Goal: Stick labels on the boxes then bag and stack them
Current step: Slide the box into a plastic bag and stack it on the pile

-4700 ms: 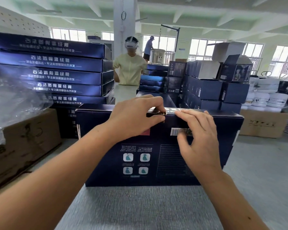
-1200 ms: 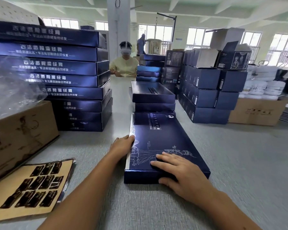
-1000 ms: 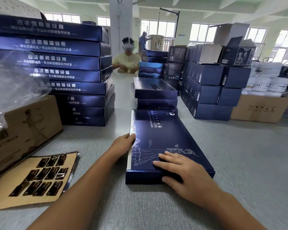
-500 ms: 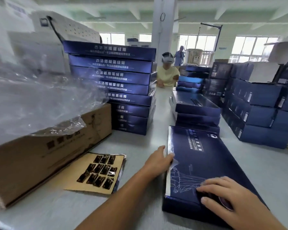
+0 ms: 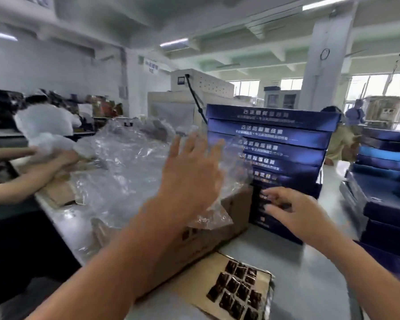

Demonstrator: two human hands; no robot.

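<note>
- Far left, another person's arms (image 5: pixel 21 179) are seen busy with crumpled plastic; no part in this task can be read from them.
- Next, a heap of clear bags (image 5: pixel 125 176) is piled over a cardboard carton (image 5: pixel 229 218), which sits on the surface (image 5: pixel 310 269). The bagging supply is at hand, and there is plenty of it.
- The left hand (image 5: pixel 189 181) is raised before that heap, its grip wide, fingers spread, nothing held. Whether the plastic is touched cannot be told through the blur. A bag is judged to be the target, so the bagging step is taken as only just opening.
- Down at the near edge, the label sheet (image 5: pixel 238 287) lies flat on the surface just beside the carton, with a block of dark labels on it. More labelling is therefore judged to be left.
- Behind it, a tall stack of blue boxes (image 5: pixel 270 146) stands on the surface beside the carton. Whether these are labelled or bagged cannot be made out.
- The right hand (image 5: pixel 293 211) is held low in front of that stack, its grip loosely wide and nothing in it. Contact with the boxes cannot be told.
- At the right, a flat pile of blue boxes (image 5: pixel 383 181) is seen. No bag can be made out on them, so bagging and stacking are judged to lie mostly ahead.
</note>
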